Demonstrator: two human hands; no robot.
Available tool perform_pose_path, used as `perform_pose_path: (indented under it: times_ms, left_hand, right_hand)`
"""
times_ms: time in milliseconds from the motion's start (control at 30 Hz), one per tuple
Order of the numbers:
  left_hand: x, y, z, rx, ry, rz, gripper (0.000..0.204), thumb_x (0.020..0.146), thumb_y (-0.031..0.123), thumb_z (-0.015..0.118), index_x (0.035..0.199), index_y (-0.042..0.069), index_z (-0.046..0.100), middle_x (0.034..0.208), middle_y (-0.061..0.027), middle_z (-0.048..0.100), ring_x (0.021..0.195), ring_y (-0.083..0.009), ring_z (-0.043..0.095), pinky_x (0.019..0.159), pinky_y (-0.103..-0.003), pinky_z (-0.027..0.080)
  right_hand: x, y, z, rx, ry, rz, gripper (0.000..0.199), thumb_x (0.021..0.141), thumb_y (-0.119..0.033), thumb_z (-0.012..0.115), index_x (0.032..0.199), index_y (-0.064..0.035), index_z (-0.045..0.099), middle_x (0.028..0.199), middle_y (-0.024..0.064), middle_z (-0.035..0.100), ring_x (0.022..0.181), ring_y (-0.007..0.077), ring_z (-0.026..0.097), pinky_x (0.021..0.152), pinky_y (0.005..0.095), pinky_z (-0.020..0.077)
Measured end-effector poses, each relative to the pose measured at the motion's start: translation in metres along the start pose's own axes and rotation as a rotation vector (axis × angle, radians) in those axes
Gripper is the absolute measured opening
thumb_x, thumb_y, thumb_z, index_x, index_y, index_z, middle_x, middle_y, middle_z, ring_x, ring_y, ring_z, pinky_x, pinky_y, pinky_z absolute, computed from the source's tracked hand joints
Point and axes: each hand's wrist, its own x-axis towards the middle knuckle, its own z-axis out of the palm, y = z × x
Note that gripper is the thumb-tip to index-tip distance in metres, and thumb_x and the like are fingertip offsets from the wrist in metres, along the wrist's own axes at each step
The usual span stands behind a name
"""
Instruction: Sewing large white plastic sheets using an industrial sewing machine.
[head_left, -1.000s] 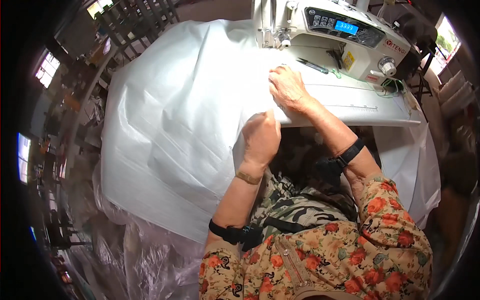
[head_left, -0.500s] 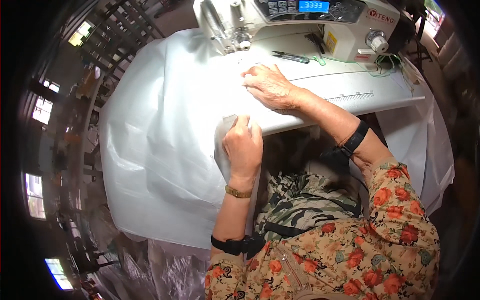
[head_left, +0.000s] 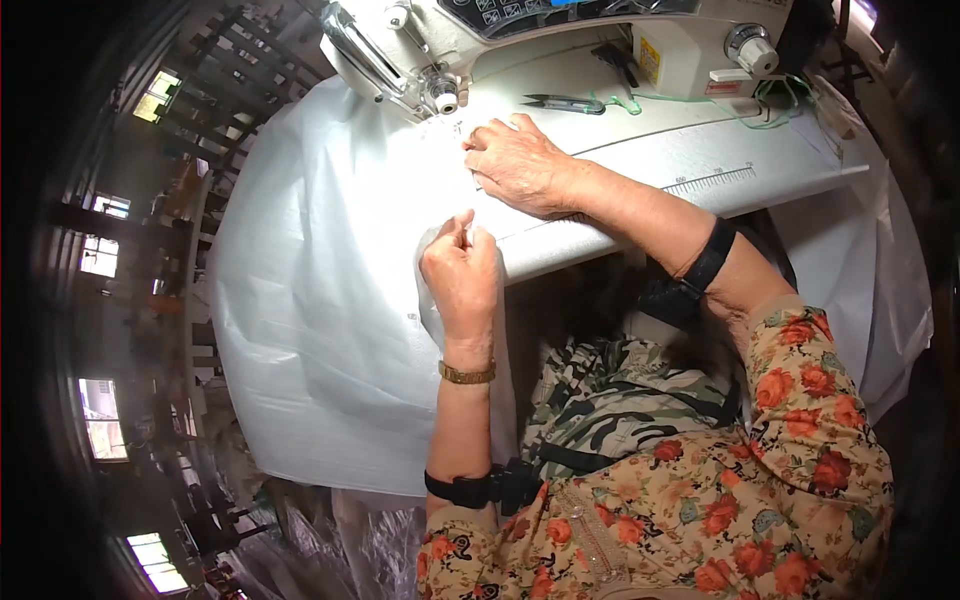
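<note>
A large sheet of thin, white, slightly shiny material [head_left: 300, 360] spreads over the left of the sewing table and hangs down its front. My left hand [head_left: 462, 285] is closed in a pinch on the sheet's near right edge, thumb and forefinger uppermost. My right hand [head_left: 525, 168] lies farther back, fingers bent and pressed together at the sheet's edge beside the presser foot. Strong lamp light washes out the material there, so the exact grip is hard to see. Just beyond stands the needle end of a white sewing machine [head_left: 440, 95].
Thread snips [head_left: 565, 104] lie behind my right hand, beside green thread [head_left: 628, 104]. A dark tool [head_left: 615, 62] rests near the machine's base. A ruler scale [head_left: 710, 178] runs along the table's front. More white sheeting [head_left: 850, 290] hangs at the right.
The view has shifted slightly. My left hand has moved a little forward along the sheet's edge, and the grey folded flap by it shows less. My right hand stays near the presser foot.
</note>
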Motion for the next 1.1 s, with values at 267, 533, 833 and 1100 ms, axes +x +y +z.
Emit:
perform_pose_path:
  times_ms: [267, 533, 833, 1100]
  left_hand:
    - [0.022, 0.007, -0.01, -0.501, -0.1, -0.407, 0.031, 0.084, 0.004, 0.059, 0.111, -0.011, 0.058, 0.065, -0.0005, 0.052, 0.049, -0.0064, 0.047, 0.043, -0.022, 0.039]
    - [0.044, -0.004, -0.008, -0.626, -0.191, -0.477, 0.033, 0.084, 0.001, 0.06, 0.113, -0.004, 0.045, 0.065, -0.001, 0.05, 0.047, -0.0084, 0.048, 0.041, -0.023, 0.042]
    - [0.041, 0.009, -0.034, -0.401, -0.185, -0.292, 0.023, 0.086, 0.005, 0.056, 0.104, -0.007, 0.052, 0.068, -0.0093, 0.064, 0.045, -0.008, 0.051, 0.042, -0.023, 0.044]
    - [0.063, 0.048, -0.139, -0.526, -0.07, -0.002, 0.014, 0.095, 0.009, 0.054, 0.102, -0.001, 0.06, 0.069, -0.0069, 0.065, 0.049, -0.0027, 0.051, 0.044, -0.018, 0.043]
  right_hand:
    - [-0.004, 0.008, 0.001, 0.057, 0.028, -0.073, 0.024, 0.09, -0.018, 0.048, 0.1, -0.0051, 0.065, 0.118, 0.0136, 0.056, 0.115, 0.0278, 0.048, 0.099, 0.0438, 0.0318]
    - [-0.007, -0.004, -0.011, 0.039, 0.002, -0.124, 0.022, 0.09, -0.017, 0.049, 0.102, -0.0041, 0.064, 0.119, 0.0164, 0.057, 0.116, 0.0297, 0.048, 0.103, 0.0439, 0.0301]
    - [-0.008, -0.012, -0.01, -0.053, 0.048, -0.167, 0.018, 0.087, -0.012, 0.055, 0.102, -0.0039, 0.062, 0.115, 0.0108, 0.062, 0.111, 0.0247, 0.052, 0.101, 0.0467, 0.0298]
    - [-0.005, -0.018, -0.012, -0.046, 0.017, -0.122, 0.021, 0.087, -0.01, 0.055, 0.105, -0.0026, 0.061, 0.117, 0.0106, 0.062, 0.111, 0.024, 0.052, 0.103, 0.0462, 0.0295]
